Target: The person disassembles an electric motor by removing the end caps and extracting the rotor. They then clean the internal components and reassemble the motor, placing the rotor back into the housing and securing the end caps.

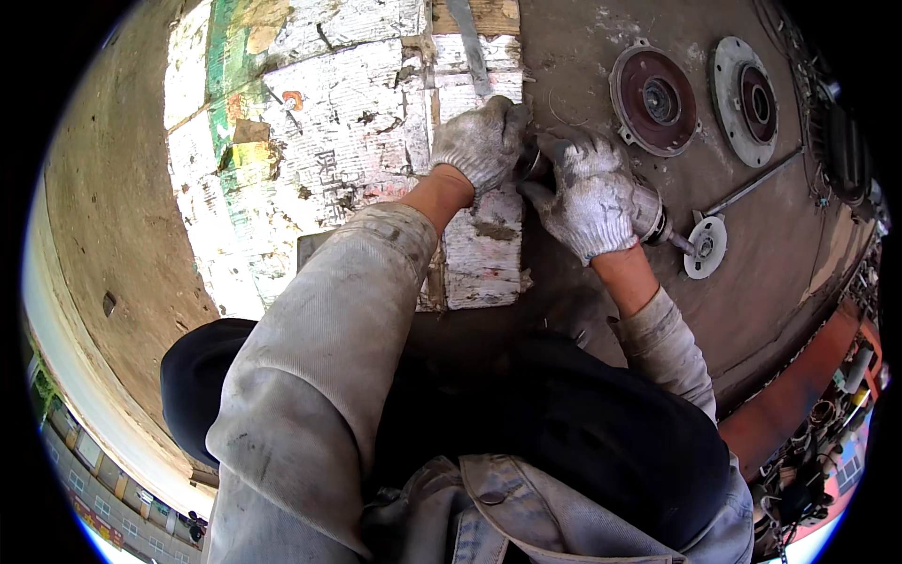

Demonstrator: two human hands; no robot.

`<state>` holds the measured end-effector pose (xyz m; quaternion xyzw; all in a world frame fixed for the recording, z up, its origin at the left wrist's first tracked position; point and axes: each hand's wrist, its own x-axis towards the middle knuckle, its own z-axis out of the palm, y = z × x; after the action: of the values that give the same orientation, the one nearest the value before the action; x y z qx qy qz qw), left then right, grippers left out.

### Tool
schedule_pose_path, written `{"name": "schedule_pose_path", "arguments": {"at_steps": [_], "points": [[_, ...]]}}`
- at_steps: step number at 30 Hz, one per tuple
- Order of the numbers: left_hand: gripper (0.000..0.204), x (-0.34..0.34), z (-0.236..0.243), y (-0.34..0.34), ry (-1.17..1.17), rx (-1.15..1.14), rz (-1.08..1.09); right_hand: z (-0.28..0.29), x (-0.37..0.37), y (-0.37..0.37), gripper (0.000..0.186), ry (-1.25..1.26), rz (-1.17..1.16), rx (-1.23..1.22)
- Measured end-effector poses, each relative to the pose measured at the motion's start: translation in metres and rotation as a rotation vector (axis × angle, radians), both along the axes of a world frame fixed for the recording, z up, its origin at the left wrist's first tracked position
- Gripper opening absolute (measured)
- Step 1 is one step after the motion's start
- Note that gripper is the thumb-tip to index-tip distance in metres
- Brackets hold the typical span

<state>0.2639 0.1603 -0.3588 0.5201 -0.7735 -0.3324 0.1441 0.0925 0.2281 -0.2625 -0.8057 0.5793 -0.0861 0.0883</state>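
Note:
Both of my hands wear dirty white knit gloves and meet at the right edge of a flattened cardboard sheet (pixel 357 122). Between them is a dark, round metal part (pixel 533 164), mostly covered by the gloves. My left hand (pixel 481 141) is closed, its curled fingers against the part's left side. My right hand (pixel 590 193) wraps the other side, thumb below and fingers above. Just right of that wrist lies a metal shaft piece (pixel 648 211), partly hidden by the glove. Its narrow end reaches a pale slotted disc (pixel 705 247) on the ground.
Two round flanged parts lie at upper right: a reddish-brown one (pixel 683 103) and a grey-rimmed one (pixel 728 103). A thin metal rod (pixel 756 180) rests below them. A grey strip (pixel 467 42) lies on the cardboard. Scrap parts (pixel 799 479) and a rusty red beam (pixel 785 399) line the right side.

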Motion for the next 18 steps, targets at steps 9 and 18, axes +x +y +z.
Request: {"name": "schedule_pose_path", "arguments": {"at_steps": [9, 18], "points": [[0.039, 0.007, 0.028, 0.003, 0.042, 0.213, 0.081, 0.039, 0.010, -0.053, 0.054, 0.134, -0.066, 0.497], [0.038, -0.002, 0.023, 0.003, 0.094, 0.185, 0.049, 0.012, 0.013, -0.006, 0.052, 0.063, 0.039, -0.064]]}}
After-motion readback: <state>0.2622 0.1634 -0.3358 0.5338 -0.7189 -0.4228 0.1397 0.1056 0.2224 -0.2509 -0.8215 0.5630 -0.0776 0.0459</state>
